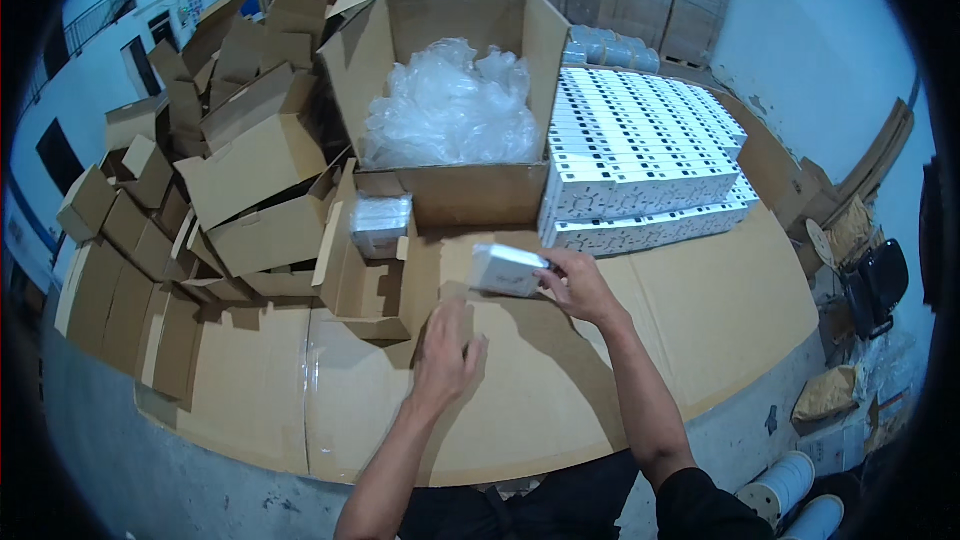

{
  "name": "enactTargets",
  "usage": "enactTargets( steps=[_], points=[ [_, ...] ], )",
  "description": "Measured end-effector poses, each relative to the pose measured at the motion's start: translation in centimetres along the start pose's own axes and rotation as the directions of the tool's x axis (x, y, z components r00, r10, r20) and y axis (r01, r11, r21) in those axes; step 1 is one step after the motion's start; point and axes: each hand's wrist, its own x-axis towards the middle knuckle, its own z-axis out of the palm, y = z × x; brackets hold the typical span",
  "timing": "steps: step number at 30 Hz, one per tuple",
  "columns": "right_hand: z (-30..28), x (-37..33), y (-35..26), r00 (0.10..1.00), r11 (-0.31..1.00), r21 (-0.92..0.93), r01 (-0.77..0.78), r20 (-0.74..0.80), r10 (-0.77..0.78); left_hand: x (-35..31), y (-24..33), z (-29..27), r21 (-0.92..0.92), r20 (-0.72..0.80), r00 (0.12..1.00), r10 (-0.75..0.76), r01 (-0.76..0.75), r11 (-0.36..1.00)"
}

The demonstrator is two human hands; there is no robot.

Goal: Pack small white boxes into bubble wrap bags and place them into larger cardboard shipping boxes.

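Observation:
My right hand (580, 285) grips a small white box (508, 272) by its right end, holding it above the cardboard-covered table (560, 390). Some motion blur softens the box's left side. My left hand (447, 358) is a little to the left of that box, empty, with thumb and fingers apart and the fingertips smeared. Close beyond it stands a narrow open carton (408, 285). Packs in clear wrap (382, 225) fill its far end, while its near end shows bare cardboard.
A large open carton (450, 185) of crumpled clear plastic bags (455, 105) stands at the back. Rows of white boxes (645, 165) are stacked to its right. Several empty cartons (255, 170) pile up on the left. Spools (780, 485) and a black chair (877, 285) are at the right.

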Motion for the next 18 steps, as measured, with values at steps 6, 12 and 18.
enactTargets(
  steps=[6,12,18],
  points=[
    [3.4,4.9,0.0,0.983,0.934,0.343,0.096,-0.181,-0.034,-4.9,1.4,-1.2,0.432,0.215,0.974,0.07,-0.159,0.888],
    [8.8,11.3,-4.4,0.996,0.663,0.743,0.085,-0.038,-0.085,-5.0,1.4,-1.7,0.432,0.2,0.978,0.059,-0.142,0.891],
    [11.2,13.5,-4.4,0.982,0.664,0.747,0.036,0.099,-0.164,-4.9,1.1,-1.7,0.399,0.162,0.982,0.1,-0.158,0.903]
  ],
)
